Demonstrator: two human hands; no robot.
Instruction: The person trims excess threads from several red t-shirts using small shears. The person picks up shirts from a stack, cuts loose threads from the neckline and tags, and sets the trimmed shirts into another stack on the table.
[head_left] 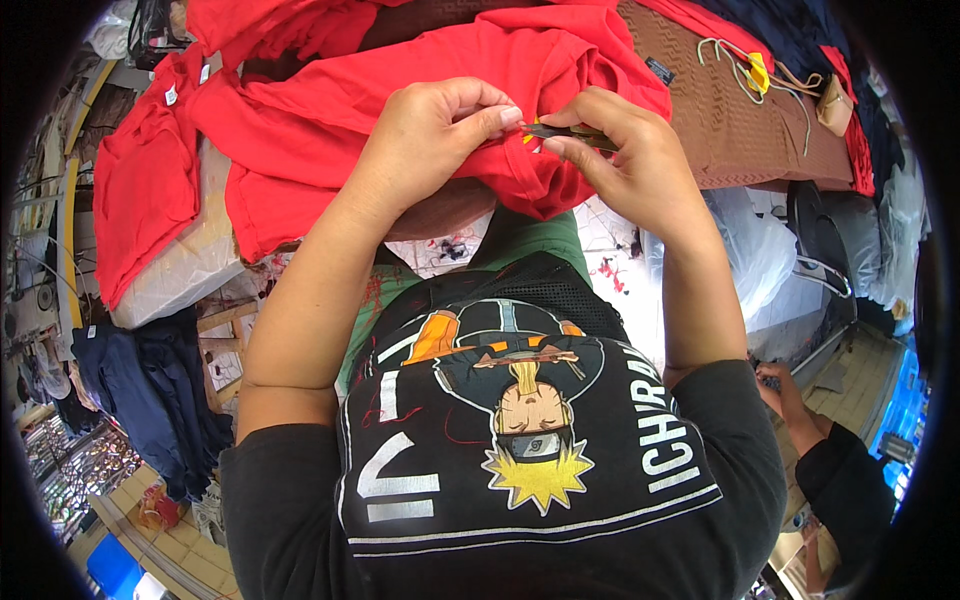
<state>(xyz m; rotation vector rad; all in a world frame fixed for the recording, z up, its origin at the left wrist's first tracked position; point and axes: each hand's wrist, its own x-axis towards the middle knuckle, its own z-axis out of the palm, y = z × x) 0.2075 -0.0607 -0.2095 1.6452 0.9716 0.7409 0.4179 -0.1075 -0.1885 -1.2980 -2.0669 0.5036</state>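
The cloth (490,60) is bright red, rumpled into loose folds. The left hand's (440,130) grip pinches it narrowly; the right hand's (630,150) holds small dark snips (545,130).

Right of the right hand (635,150), a bare stretch of brown tabletop (712,145) gives a hand room to slide; farther over, looped cords (740,74) and a small beige pouch (835,107) interrupt it. Thread snips (577,133) bridge the narrow gap to the left hand (430,125). Leftward, the bunched red garment (310,120) covers the way. Clear plastic bags (755,250) crowd the space below the tabletop's right edge.
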